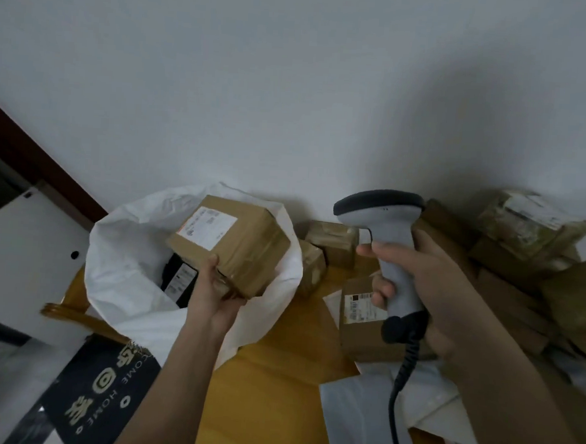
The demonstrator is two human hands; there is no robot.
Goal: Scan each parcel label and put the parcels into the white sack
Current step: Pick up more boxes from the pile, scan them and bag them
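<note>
Progress looks early — our left hand (pixel 220 294) grips a labelled parcel (pixel 230 243) over the open white sack (pixel 128 256), which holds one dark parcel (pixel 180 278), our right hand (pixel 428 281) clasps the scanner (pixel 391 248), and boxes (pixel 530 243) wait beside us.

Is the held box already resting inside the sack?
No: the left hand holds the box up over the open sack, above a dark parcel inside.

Home parcel corner: welcome-home doormat (pixel 95 395), stacked parcels (pixel 530 243).
</note>
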